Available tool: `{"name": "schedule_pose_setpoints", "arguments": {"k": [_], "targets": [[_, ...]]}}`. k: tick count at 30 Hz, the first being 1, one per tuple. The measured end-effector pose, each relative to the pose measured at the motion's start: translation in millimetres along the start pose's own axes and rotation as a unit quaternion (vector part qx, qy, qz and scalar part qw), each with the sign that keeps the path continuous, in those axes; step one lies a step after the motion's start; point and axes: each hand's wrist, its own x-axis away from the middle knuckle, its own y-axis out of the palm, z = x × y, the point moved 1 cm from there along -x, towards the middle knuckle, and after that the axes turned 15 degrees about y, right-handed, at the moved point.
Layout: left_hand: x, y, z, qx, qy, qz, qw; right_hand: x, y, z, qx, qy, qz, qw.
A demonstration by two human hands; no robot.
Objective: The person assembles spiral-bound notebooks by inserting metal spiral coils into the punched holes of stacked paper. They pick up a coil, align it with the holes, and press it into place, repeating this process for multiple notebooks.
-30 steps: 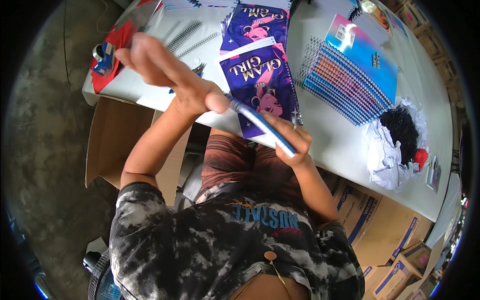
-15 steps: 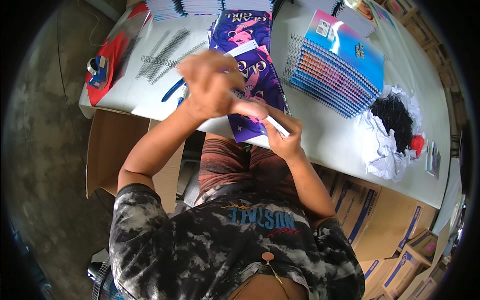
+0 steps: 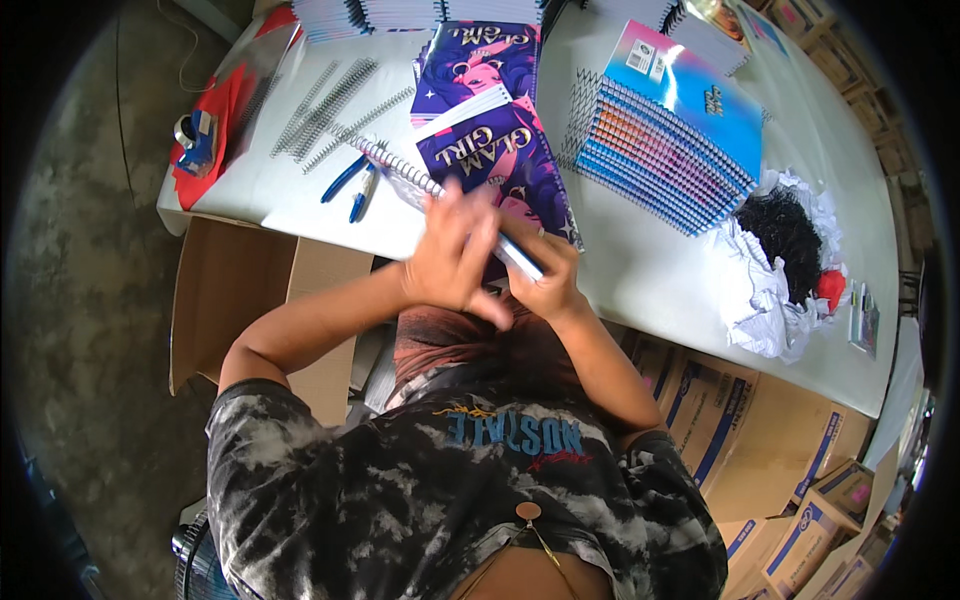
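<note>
I hold a purple spiral notebook (image 3: 487,152) tilted over the near edge of the white table (image 3: 640,270). My right hand (image 3: 548,287) grips its near corner from below. Blurred with motion, my left hand (image 3: 452,258) is closed at the bound edge, where a metal spiral coil (image 3: 398,170) sticks out to the far left along the pages. A second purple notebook (image 3: 478,55) lies flat just behind the held one.
Loose metal coils (image 3: 330,105) and blue-handled tools (image 3: 350,185) lie left of the notebook. A red cloth with a tape dispenser (image 3: 198,140) sits at the table's left end. A fanned stack of blue-pink notebooks (image 3: 670,140), crumpled white paper (image 3: 765,290), and cardboard boxes (image 3: 745,440) are right.
My left hand has come back from its reach toward the table's far left and now sits on the notebook's bound edge. The notebook stays in my right hand, drawn closer to me.
</note>
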Motion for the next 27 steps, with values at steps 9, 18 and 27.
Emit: {"name": "schedule_pose_setpoints", "arguments": {"k": [9, 18, 27], "targets": [[18.2, 7.1, 10.2, 0.018, 0.009, 0.012, 1.000, 1.0, 3.2, 4.8, -0.036, 0.036, 0.011, 0.999], [15.9, 8.1, 19.6, 0.022, 0.032, 0.009, 0.999, -0.4, 9.0, 5.3, -0.065, 0.056, -0.015, 0.996], [-1.4, 3.3, 18.8, 0.021, 0.056, -0.018, 0.998, -1.2, 3.2, 4.7, -0.088, 0.087, -0.032, 0.992]]}}
